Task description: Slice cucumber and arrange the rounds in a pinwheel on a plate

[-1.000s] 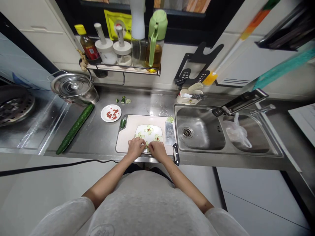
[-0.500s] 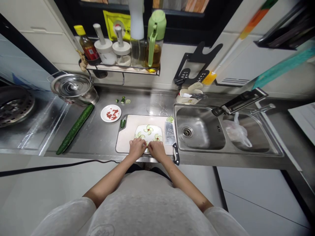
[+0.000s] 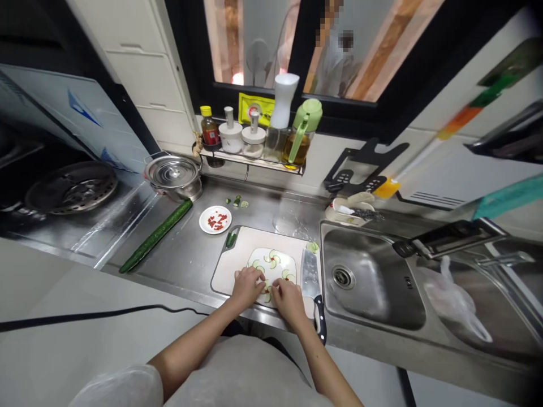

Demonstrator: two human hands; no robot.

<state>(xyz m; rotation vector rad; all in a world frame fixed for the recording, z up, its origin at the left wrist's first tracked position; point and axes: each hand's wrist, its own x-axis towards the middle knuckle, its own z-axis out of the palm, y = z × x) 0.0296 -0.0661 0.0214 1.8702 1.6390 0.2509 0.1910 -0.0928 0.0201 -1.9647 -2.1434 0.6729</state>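
both hands work at the near edge of a white square plate with fanned green cucumber slices (image 3: pixel 271 264), which sits on a pale rectangular cutting board (image 3: pixel 237 251) on the stainless steel bench (image 3: pixel 186 254). the left hand (image 3: pixel 247 286) and the right hand (image 3: pixel 288 298) lie side by side, knuckles up, fingers curled down onto the slices nearest the body; whether either one actually pinches a slice cannot be told, since the fingertips are hidden under the hands. the slices being touched lie directly between the two hands, just ahead of the fingers, about equally near to each, and the rest of the arranged fans spread away from the hands toward the wall.

a steel cleaver with a black handle (image 3: pixel 313 282) lies just right of the plate, its long axis running toward the body, the handle beside the right wrist. a small round white dish of red bits (image 3: pixel 215 219) sits beyond the board to the left, a long whole green cucumber (image 3: pixel 156 236) lies diagonally farther left, and the steel sink basin (image 3: pixel 369 282) opens to the right.
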